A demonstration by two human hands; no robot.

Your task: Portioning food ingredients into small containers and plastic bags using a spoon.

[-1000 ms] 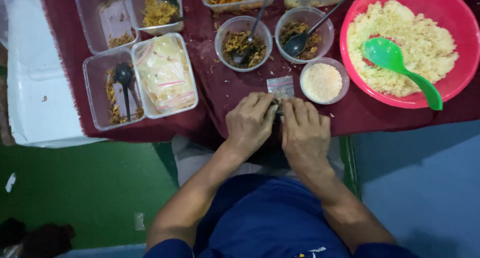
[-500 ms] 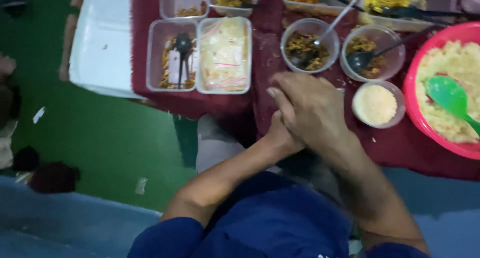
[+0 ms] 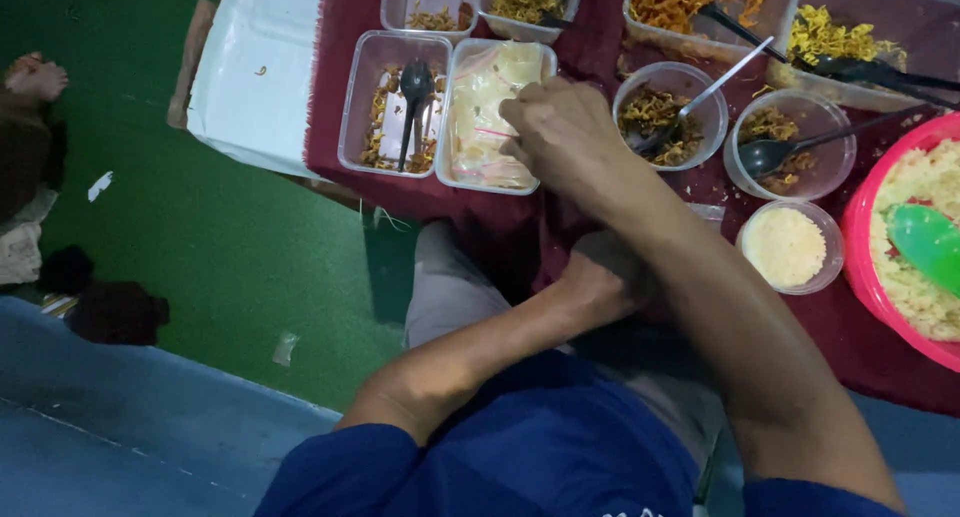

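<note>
My right hand (image 3: 565, 137) reaches across the maroon cloth-covered table (image 3: 500, 222) to the clear rectangular plastic tub of small clear zip bags (image 3: 492, 112), fingers curled down at the tub's right rim; whether they pinch a bag, I cannot tell. My left hand (image 3: 605, 277) rests low at the table's near edge, largely hidden under my right forearm; its grip cannot be told.

Count along the left end of the table: four clear rectangular tubs in two rows. The near pair: the bag tub, and left of it a tub of orange-brown fried shreds with a black plastic spoon (image 3: 412, 102).

Toward the middle: two round clear plastic bowls of dark mixed filling (image 3: 668, 112), each with one spoon, and one small round clear cup of pale grated crumbs (image 3: 785, 245) close to the near edge.

At the right edge: one pink round basin of yellow rice (image 3: 905, 257) holding one green plastic scoop (image 3: 925, 239).
</note>
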